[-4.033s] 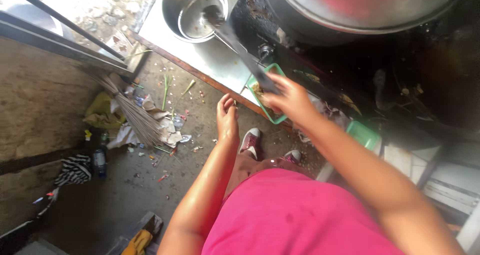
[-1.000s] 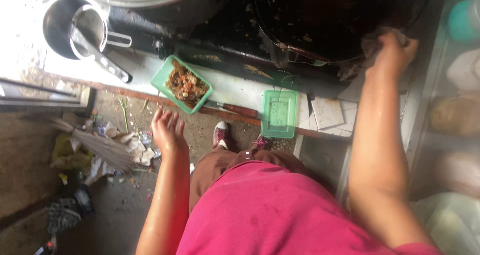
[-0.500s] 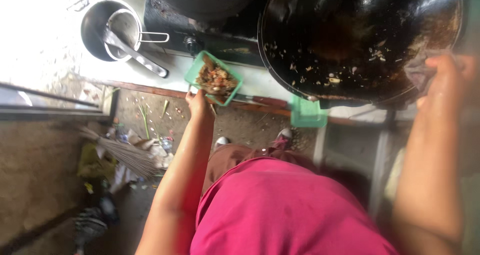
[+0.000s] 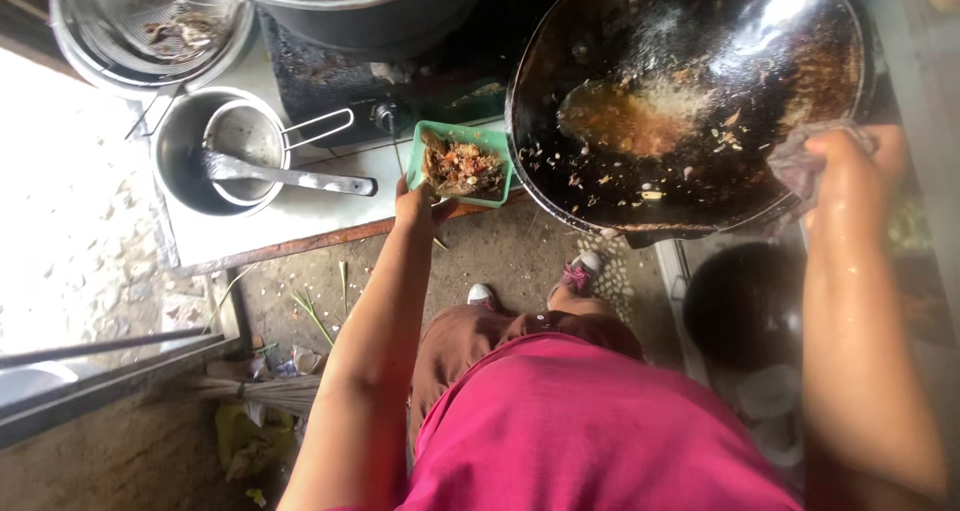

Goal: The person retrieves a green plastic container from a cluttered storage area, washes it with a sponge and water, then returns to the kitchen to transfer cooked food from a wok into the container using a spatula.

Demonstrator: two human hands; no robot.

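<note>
Two hands busy: left hand [image 4: 418, 204] grips near edge of green tray [image 4: 493, 196], fingers clamped on rim; tray heaped with chopped reddish-brown scraps [image 4: 462, 166], just beside black wok [image 4: 690, 91]. Right hand [image 4: 848, 166] closed on grey cloth [image 4: 795, 166] at wok rim, wok tilted, brownish liquid pooled inside. Steel pot [image 4: 185, 171] with ladle [image 4: 290, 178] on counter, left of tray
</note>
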